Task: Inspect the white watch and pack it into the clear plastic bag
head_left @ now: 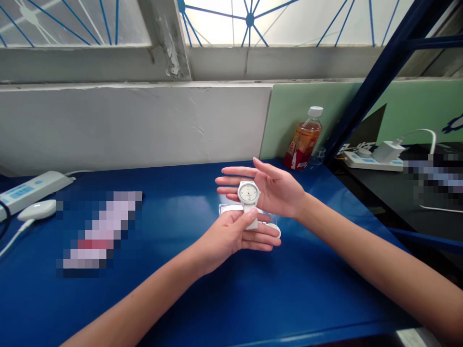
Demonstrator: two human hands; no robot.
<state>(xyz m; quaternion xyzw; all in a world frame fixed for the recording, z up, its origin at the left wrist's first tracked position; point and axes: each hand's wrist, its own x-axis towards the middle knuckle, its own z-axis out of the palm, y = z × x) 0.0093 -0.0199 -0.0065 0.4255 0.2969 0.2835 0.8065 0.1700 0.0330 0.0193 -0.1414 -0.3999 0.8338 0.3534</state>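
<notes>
A white wristwatch (249, 193) with a round pale dial is upright in front of me, dial towards me. My left hand (231, 235) holds it by the lower strap, the thumb pressed on the band and the fingers stretched out behind. Just beyond the watch, my right hand (277, 188) is open, palm showing, fingers pointing left and partly hidden by the watch case. Whether those fingers touch the case I cannot tell. Behind my left hand lies a clear and white object (277, 230), mostly covered, its kind unclear.
The blue tabletop (173, 299) carries a blurred-out flat item (103, 229), a white mouse-shaped device (38, 210) and a power strip (34, 190) at left. A drink bottle (304, 140) stands by the wall. A blue metal post (376, 72) rises at right, near another power strip (376, 161).
</notes>
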